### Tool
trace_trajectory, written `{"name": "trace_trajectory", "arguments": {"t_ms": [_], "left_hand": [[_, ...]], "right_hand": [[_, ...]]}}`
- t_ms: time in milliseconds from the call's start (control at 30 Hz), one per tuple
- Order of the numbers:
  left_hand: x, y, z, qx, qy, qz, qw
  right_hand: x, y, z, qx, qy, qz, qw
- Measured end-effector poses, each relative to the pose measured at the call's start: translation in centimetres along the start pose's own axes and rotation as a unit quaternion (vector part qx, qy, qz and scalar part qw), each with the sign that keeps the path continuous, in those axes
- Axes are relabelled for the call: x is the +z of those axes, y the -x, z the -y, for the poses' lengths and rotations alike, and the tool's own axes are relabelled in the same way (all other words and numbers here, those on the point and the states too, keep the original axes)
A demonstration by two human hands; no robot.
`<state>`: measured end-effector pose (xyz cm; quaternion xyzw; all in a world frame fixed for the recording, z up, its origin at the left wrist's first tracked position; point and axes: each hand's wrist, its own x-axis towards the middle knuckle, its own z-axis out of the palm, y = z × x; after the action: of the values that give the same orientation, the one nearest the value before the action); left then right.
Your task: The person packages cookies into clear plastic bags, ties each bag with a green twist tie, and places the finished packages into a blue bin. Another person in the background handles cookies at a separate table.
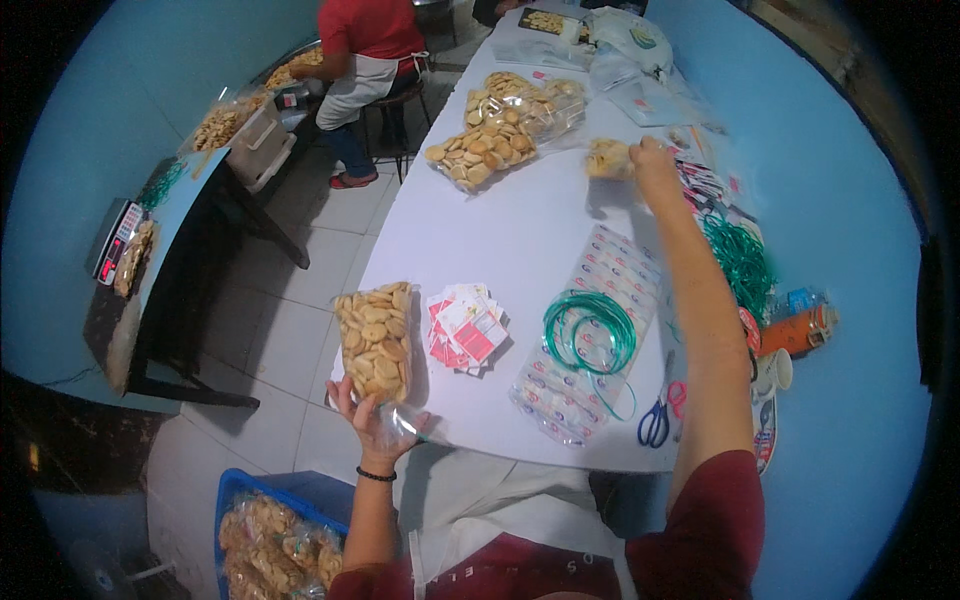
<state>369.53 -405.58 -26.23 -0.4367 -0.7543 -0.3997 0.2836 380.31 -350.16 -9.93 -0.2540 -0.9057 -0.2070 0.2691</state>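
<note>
In the head view, my left hand (379, 424) holds the gathered neck of a clear plastic bag of round biscuits (373, 341) at the table's near left. My right hand (651, 161) reaches far out and grips the edge of a small clear bag of biscuits (609, 159), slightly blurred, above the table. Between my arms lie a pile of red and white printed cards (466, 328) and a coil of green plastic ribbon (551, 330) on a printed plastic sheet (615, 262). Blue-handled scissors (654, 424) lie near the front edge, beside pink-handled scissors (676, 399).
Large biscuit bags (487, 154) lie farther up the white table (405, 240). Green ribbon strands (739, 259), an orange bottle (795, 331) and a cup (780, 369) line the right wall. A blue crate (281, 480) of bagged biscuits stands lower left. A person (375, 52) sits beyond a scale (116, 244).
</note>
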Motion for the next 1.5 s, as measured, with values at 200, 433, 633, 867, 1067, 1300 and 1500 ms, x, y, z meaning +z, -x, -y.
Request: {"name": "trace_trajectory", "arguments": {"t_ms": [200, 433, 633, 867, 1067, 1300, 1500], "left_hand": [[-4.4, -2.2, -4.9, 0.026, 0.076, -0.027, 0.996], [-7.3, -4.5, -11.6, -0.091, 0.392, 0.224, 0.887], [-10.8, -3.4, -13.7, -0.212, 0.578, 0.33, 0.715], [-12.0, -2.0, -15.3, -0.208, 0.54, 0.164, 0.799], [-12.2, -0.2, -13.9, -0.185, 0.44, 0.224, 0.85], [-12.9, 5.8, -10.9, -0.174, 0.399, 0.241, 0.867], [-10.6, 12.9, -8.3, -0.275, 0.435, 0.196, 0.834]], "right_hand": [[-16.7, -0.5, 2.7, -0.057, -0.169, -0.213, 0.961], [-30.0, 8.5, 13.1, -0.146, -0.481, -0.142, 0.853], [-30.0, 17.2, 19.4, -0.057, -0.717, -0.141, 0.681], [-24.8, 28.1, 27.8, -0.034, -0.726, 0.262, 0.635], [-22.7, 30.4, 30.6, -0.118, -0.652, 0.145, 0.735], [-19.4, 33.3, 33.8, -0.242, -0.559, 0.191, 0.77], [-17.8, 35.3, 34.9, -0.056, -0.689, 0.393, 0.606]]}}
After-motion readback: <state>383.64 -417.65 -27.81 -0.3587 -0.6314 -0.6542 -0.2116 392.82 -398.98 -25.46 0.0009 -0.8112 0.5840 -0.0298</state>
